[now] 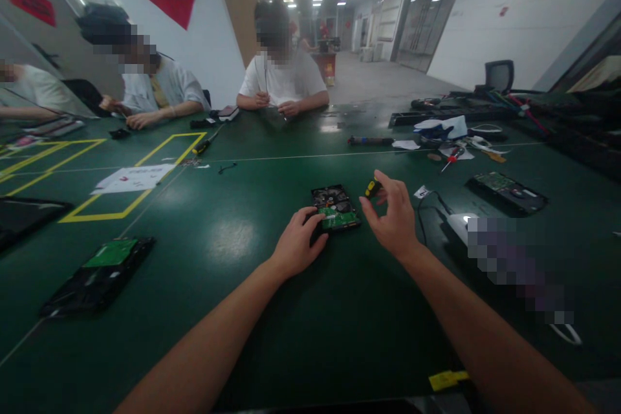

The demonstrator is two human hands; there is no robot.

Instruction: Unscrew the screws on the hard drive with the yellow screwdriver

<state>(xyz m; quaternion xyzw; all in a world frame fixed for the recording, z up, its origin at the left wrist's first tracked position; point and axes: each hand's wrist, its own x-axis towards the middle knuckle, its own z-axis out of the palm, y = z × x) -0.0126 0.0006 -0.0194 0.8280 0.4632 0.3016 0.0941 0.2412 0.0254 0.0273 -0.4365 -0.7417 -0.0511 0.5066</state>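
A hard drive (pixel 334 207) lies on the table in front of me, its green circuit board facing up. My left hand (pixel 301 239) grips its left side, fingertips over the board's edge and thumb by the near corner. Just right of the drive, my right hand (pixel 392 210) is raised, pinching a small black-and-yellow screwdriver (pixel 372 188) between thumb and fingers. Only its handle shows; I cannot make out the shaft.
Other hard drives lie at the left (pixel 99 275) and right (pixel 509 193). A power strip (pixel 458 226), partly blurred, is beside my right forearm. Farther back are a screwdriver (pixel 206 142), a paper sheet (pixel 136 178) and gloves (pixel 439 128). Several people sit across the table.
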